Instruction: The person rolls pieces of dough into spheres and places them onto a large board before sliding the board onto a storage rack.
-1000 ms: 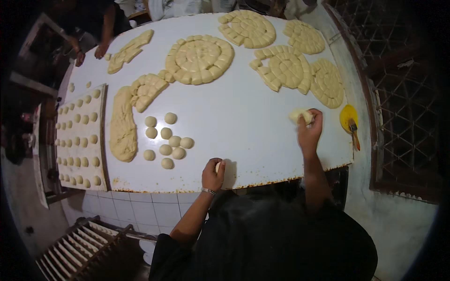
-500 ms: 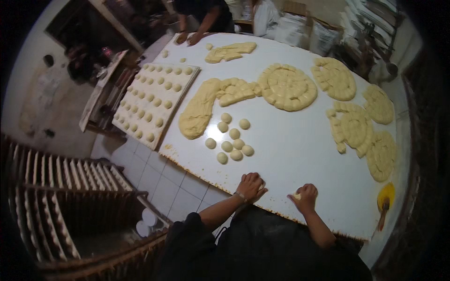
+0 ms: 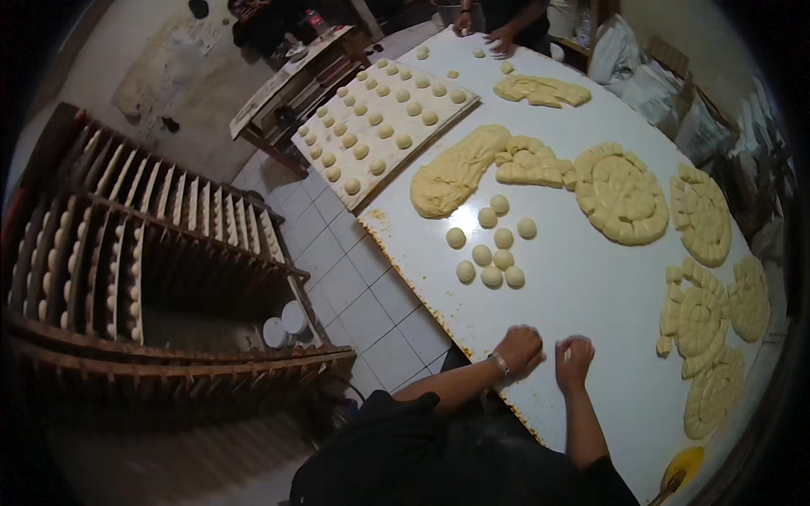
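Note:
At the near edge of the white table, my left hand is closed, palm down, with its fingers curled over a piece of dough that is mostly hidden. Close by on its right, my right hand is also curled on the tabletop; a pale bit of dough shows at its fingers. Beyond my left hand lies a loose group of smooth round dough balls. Behind them are a long slab of dough and a smaller scored piece.
Scored dough rounds lie on the right side. A floured board with rows of dough balls overhangs the left edge. Wooden racks of trays stand left. A yellow scraper lies near right. A co-worker's hands work at the far end.
The view has turned left, so the table appears shifted right and the racks show more fully. My hands have come closer together, the right one moving toward the left.

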`<state>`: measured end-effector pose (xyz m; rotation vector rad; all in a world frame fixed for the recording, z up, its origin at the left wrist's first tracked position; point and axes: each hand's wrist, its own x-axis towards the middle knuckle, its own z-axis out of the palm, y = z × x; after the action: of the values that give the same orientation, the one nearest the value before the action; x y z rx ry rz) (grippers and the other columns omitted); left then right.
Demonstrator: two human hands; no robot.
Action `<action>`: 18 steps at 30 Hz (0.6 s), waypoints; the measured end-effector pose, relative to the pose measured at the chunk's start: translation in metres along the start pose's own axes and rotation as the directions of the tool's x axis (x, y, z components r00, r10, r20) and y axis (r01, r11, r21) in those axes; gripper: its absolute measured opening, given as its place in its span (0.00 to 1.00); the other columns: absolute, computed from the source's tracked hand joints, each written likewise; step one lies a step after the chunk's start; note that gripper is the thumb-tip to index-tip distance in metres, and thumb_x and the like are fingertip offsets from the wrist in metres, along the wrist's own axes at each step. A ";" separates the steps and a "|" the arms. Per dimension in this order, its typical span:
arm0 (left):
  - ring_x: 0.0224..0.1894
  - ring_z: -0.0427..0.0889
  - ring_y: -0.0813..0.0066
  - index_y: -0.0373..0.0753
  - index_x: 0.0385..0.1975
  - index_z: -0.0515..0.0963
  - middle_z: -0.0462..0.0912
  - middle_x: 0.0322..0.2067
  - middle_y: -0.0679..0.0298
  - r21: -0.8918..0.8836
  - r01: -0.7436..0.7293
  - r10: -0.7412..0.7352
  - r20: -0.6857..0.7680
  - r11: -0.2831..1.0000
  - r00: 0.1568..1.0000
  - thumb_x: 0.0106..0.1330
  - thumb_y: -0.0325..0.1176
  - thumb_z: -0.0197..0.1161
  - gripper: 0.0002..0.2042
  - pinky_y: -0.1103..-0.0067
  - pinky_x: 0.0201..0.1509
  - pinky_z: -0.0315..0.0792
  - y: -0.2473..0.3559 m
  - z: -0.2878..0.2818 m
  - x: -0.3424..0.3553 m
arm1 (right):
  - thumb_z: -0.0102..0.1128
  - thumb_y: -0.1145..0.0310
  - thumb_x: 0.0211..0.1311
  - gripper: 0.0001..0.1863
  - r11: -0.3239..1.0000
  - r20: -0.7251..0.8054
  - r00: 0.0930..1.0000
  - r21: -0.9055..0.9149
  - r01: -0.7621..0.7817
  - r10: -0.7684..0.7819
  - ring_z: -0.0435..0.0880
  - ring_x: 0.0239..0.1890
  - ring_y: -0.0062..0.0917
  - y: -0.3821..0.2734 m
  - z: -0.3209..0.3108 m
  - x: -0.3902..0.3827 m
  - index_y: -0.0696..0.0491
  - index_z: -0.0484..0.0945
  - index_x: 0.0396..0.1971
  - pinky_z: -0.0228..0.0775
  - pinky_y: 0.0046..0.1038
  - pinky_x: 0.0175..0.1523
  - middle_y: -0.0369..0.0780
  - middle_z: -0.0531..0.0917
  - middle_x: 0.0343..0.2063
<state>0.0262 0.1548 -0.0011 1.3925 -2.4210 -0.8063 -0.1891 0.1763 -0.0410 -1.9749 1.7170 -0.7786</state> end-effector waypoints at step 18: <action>0.52 0.80 0.56 0.42 0.35 0.83 0.83 0.43 0.60 -0.180 -0.408 0.433 0.132 0.895 0.892 0.61 0.43 0.72 0.12 0.60 0.53 0.75 -0.061 -0.009 0.068 | 0.72 0.67 0.66 0.11 0.811 -0.591 0.671 -0.048 -0.583 0.447 0.79 0.54 0.39 0.001 0.011 0.070 0.57 0.83 0.40 0.72 0.39 0.63 0.46 0.84 0.48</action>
<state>0.0386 0.0694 -0.0328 0.7226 -2.5873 -0.9925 -0.1769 0.1068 -0.0398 -1.2857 2.6679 -1.0283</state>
